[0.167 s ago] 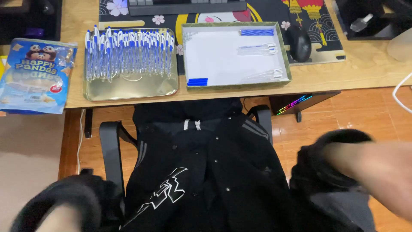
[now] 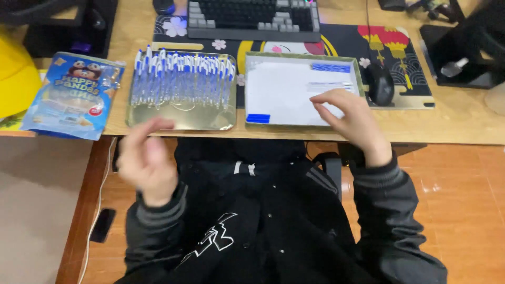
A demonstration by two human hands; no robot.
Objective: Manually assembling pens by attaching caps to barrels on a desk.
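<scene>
A gold metal tray [image 2: 181, 122] on the wooden desk holds a row of several blue-and-white pens [image 2: 181, 76]. To its right a second tray [image 2: 251, 89] holds a white sheet with blue marks. My right hand [image 2: 350, 121] hovers over the right part of that sheet, fingers spread, holding nothing. My left hand [image 2: 147, 158] is raised in front of the desk edge below the pen tray, fingers loosely curled and blurred, empty.
A blue snack bag [image 2: 71, 94] lies at the left, with a yellow object [image 2: 16, 73] beside it. A keyboard [image 2: 252, 18], a patterned desk mat [image 2: 394, 47] and a black mouse [image 2: 380, 84] sit behind the trays. My black jacket fills the lower view.
Both hands have risen from low at my sides toward the desk. The right hand now reaches over the sheet tray; the left is near the pen tray's front edge.
</scene>
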